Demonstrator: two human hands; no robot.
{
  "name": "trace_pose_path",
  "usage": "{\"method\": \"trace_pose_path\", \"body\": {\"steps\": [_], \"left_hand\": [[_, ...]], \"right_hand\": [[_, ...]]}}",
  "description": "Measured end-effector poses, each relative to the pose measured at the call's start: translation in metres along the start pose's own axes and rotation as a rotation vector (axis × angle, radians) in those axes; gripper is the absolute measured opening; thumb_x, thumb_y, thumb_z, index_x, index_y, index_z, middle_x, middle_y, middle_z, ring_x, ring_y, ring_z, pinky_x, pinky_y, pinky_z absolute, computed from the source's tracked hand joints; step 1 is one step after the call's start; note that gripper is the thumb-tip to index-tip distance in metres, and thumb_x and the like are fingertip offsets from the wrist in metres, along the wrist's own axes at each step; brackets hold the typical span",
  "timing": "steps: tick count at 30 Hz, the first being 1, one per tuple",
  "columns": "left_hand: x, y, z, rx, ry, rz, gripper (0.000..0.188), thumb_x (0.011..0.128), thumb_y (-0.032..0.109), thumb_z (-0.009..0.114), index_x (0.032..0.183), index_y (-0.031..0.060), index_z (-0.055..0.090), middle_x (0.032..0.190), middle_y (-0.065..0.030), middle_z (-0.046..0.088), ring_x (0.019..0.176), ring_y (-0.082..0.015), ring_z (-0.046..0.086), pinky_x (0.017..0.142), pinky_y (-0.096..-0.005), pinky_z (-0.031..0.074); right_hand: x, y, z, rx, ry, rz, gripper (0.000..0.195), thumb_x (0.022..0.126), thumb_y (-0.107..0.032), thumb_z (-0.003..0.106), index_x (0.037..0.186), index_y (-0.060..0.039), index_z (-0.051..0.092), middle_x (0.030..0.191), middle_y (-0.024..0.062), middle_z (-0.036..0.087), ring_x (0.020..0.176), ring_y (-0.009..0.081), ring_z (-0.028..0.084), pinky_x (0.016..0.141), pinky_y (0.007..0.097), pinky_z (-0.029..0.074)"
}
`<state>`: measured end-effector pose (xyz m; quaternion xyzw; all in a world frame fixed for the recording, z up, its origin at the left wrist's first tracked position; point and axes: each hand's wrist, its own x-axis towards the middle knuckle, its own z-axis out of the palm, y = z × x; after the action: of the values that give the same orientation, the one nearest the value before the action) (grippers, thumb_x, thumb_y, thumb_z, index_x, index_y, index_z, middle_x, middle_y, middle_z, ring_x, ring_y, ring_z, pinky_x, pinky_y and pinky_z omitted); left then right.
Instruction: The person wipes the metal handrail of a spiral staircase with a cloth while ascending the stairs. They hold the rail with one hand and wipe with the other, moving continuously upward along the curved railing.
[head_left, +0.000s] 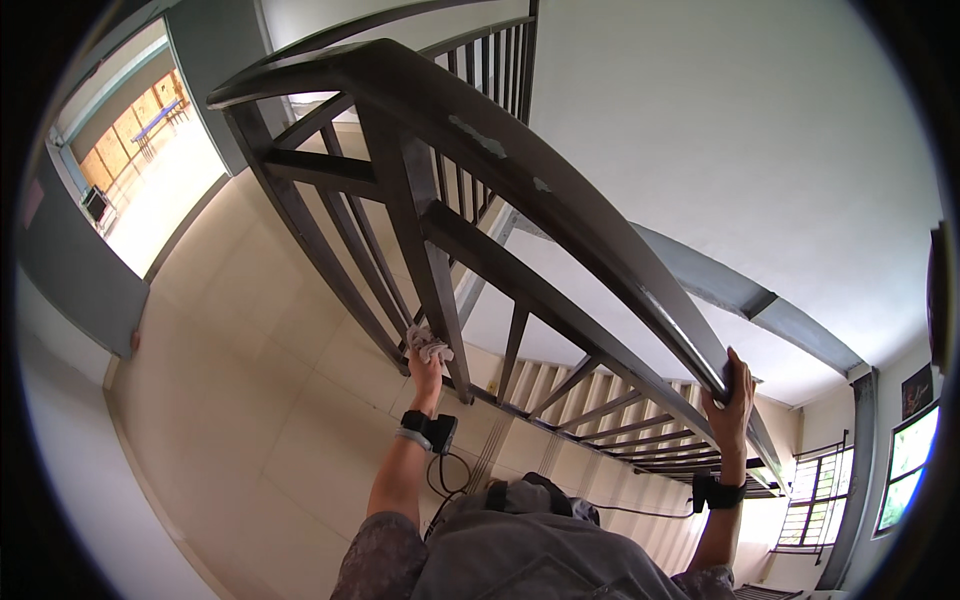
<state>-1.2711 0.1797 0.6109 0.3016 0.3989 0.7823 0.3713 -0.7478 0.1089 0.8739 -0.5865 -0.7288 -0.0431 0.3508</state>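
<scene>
My left hand (426, 375) holds a crumpled light-coloured cloth (429, 343) against the lower part of the dark stair railing, beside a thick post (420, 247) and thin balusters. My right hand (731, 405) grips the end of the broad dark handrail (592, 217) at the right, fingers over its far side and thumb below. The handrail's top has patches of worn paint. Each wrist wears a black strap with a small device and a cable.
Stairs (600, 405) run down beyond the railing. Beige floor tiles (262, 360) lie at the left, with an open doorway (142, 142) to a bright room. A pale wall (720, 120) rises behind; barred windows (816, 495) are at the lower right.
</scene>
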Motion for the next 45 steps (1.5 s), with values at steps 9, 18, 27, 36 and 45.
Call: {"method": "trace_pose_path", "body": {"steps": [9, 18, 27, 36, 45], "left_hand": [[0.071, 0.200, 0.132, 0.415, 0.150, 0.896, 0.036, 0.094, 0.005, 0.062, 0.127, 0.0005, 0.051, 0.111, -0.0084, 0.055, 0.104, -0.0186, 0.055, 0.095, -0.0328, 0.045], [-0.005, 0.085, 0.033, 0.363, -0.117, 0.289, 0.025, 0.088, 0.008, 0.062, 0.112, 0.0039, 0.057, 0.112, -0.0103, 0.061, 0.097, -0.0231, 0.061, 0.082, -0.0344, 0.053], [0.009, 0.241, 0.158, 1.326, -0.334, 1.583, 0.020, 0.088, 0.013, 0.063, 0.106, 0.0130, 0.072, 0.124, -0.0084, 0.061, 0.117, -0.0304, 0.055, 0.100, -0.0451, 0.052], [0.018, 0.245, 0.156, 1.581, -0.239, 1.430, 0.023, 0.080, 0.010, 0.066, 0.102, 0.0048, 0.069, 0.113, -0.0074, 0.065, 0.120, -0.0285, 0.052, 0.097, -0.0420, 0.051], [0.011, 0.161, 0.123, 1.849, -0.455, 1.224, 0.043, 0.085, 0.010, 0.064, 0.126, -0.0024, 0.063, 0.139, -0.0138, 0.055, 0.127, -0.0303, 0.051, 0.102, -0.0417, 0.048]], "right_hand": [[0.048, -0.096, 0.001, 0.067, -0.013, -0.059, 0.086, 0.062, -0.007, 0.076, 0.144, -0.0070, 0.049, 0.112, 0.0161, 0.061, 0.100, 0.0348, 0.060, 0.092, 0.0449, 0.044], [0.052, -0.102, 0.002, 0.044, 0.042, -0.056, 0.089, 0.058, -0.007, 0.078, 0.142, -0.0089, 0.050, 0.112, 0.0140, 0.062, 0.101, 0.0340, 0.061, 0.093, 0.0445, 0.044], [0.049, -0.103, 0.000, 0.030, 0.051, -0.035, 0.087, 0.058, -0.008, 0.078, 0.140, -0.0086, 0.052, 0.114, 0.0131, 0.063, 0.102, 0.0342, 0.061, 0.093, 0.0434, 0.045], [0.049, -0.101, 0.004, 0.033, 0.047, -0.033, 0.089, 0.056, -0.009, 0.080, 0.140, -0.0095, 0.052, 0.116, 0.0126, 0.063, 0.106, 0.0334, 0.060, 0.095, 0.0438, 0.044], [0.050, -0.103, -0.002, 0.001, 0.059, -0.027, 0.089, 0.055, -0.009, 0.081, 0.139, -0.0096, 0.053, 0.116, 0.0125, 0.064, 0.106, 0.0322, 0.061, 0.094, 0.0436, 0.046]]}}
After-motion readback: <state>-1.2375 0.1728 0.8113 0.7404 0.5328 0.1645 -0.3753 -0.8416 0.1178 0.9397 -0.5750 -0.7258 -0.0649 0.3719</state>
